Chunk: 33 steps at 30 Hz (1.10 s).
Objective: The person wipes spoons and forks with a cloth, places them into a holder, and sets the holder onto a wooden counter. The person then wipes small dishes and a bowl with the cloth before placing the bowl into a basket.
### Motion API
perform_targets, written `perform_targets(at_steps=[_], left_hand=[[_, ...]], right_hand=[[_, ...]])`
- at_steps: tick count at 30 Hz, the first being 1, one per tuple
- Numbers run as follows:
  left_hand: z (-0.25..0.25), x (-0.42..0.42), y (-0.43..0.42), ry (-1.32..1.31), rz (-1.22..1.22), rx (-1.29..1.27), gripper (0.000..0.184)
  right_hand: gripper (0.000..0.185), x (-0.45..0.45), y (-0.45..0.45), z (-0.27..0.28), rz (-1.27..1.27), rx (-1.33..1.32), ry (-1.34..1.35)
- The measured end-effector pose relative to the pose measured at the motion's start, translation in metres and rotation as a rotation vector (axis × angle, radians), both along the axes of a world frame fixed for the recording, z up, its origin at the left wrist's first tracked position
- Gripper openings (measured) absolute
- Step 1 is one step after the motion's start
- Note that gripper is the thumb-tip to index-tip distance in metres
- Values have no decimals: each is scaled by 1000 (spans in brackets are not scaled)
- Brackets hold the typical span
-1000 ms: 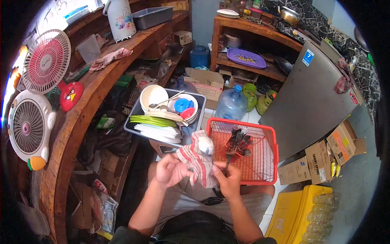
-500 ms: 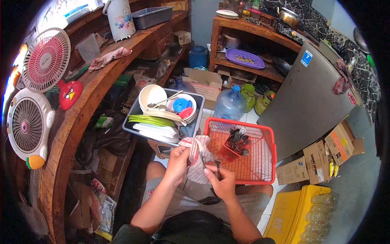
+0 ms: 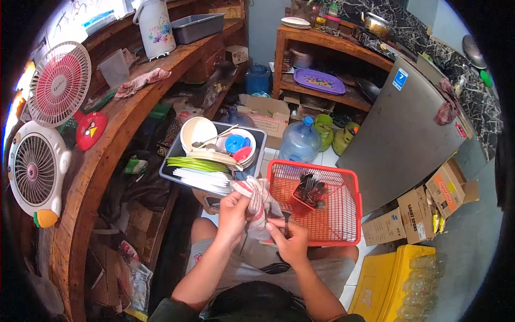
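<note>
A white dish towel with red stripes (image 3: 261, 201) is bunched between my hands, above my lap. My left hand (image 3: 233, 217) is closed on its upper left part. My right hand (image 3: 289, 239) is closed at the towel's lower right side, fingers pinched round a thin, dark utensil whose kind I cannot make out; the cloth hides much of it. Just beyond, a red plastic basket (image 3: 351, 214) holds a small red container (image 3: 303, 207) of spoons and forks. To its left, a grey tub (image 3: 261, 145) carries green plates (image 3: 196, 163), white plates (image 3: 201, 180), bowls and a blue cup (image 3: 235, 143).
A wooden counter (image 3: 115, 129) with two fans curves along my left. Behind the basket stand a large water bottle (image 3: 299, 142) and green gas cylinders (image 3: 323, 131). A grey fridge (image 3: 394, 129), cardboard boxes (image 3: 416, 214) and a yellow crate (image 3: 375, 279) line the right side.
The towel and both hands have shifted slightly, with the cloth now folded further down by my right fingers. The view has tilted a little; the dishes and basket stay in place.
</note>
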<state>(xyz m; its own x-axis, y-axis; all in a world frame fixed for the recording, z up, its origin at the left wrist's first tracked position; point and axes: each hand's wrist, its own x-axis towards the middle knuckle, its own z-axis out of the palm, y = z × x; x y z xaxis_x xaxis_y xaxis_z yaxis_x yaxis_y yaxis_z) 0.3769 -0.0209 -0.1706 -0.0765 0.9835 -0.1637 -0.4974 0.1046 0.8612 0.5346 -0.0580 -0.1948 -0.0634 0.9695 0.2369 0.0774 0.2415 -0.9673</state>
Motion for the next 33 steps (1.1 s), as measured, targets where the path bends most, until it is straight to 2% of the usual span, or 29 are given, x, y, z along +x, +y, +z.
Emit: perform_targets(at_steps=[2, 3, 6, 8, 9, 10, 13, 18, 20, 21, 22, 24, 28, 30, 32, 33], left_hand=[[-10, 11, -6, 103, 24, 87, 20], [-21, 14, -11, 147, -61, 60, 20], [-38, 24, -18, 61, -4, 172, 19], [-42, 12, -12, 93, 18, 185, 19], [-43, 7, -11, 126, 47, 202, 18], [-42, 6, -14, 123, 46, 198, 18], [-46, 7, -17, 235, -123, 155, 19], [-44, 16, -29, 391, -297, 165, 19], [-30, 22, -35, 588, -483, 234, 19], [-34, 27, -37, 638, -505, 260, 18], [-35, 31, -39, 641, -499, 262, 18], [-36, 38, -41, 722, -506, 263, 16], [-40, 35, -50, 706, -559, 356, 15], [-35, 38, -46, 710, -491, 412, 15], [-18, 46, -46, 761, -333, 259, 14], [-21, 50, -45, 759, -330, 258, 14]], right_hand=[[15, -2, -1, 5, -4, -153, 188], [15, 1, 1, -1, -4, -150, 188], [18, 12, 7, -23, 5, -172, 182], [23, 15, 13, -25, -18, 103, 164], [33, 29, 7, -10, 72, -188, 287], [33, 34, 8, 0, 70, -192, 283], [49, 48, 18, 11, 178, -165, 289], [50, 46, 30, 23, 259, 3, 118], [48, 41, 27, 24, 426, -172, 259], [49, 35, 25, 24, 416, -188, 263], [49, 34, 24, 20, 421, -184, 264], [50, 32, 24, 10, 296, -330, 444], [52, 48, 32, 10, 66, -308, 515], [51, 45, 34, 8, 49, -253, 477], [50, 34, 28, 24, 202, -200, 525], [48, 30, 26, 26, 221, -84, 356]])
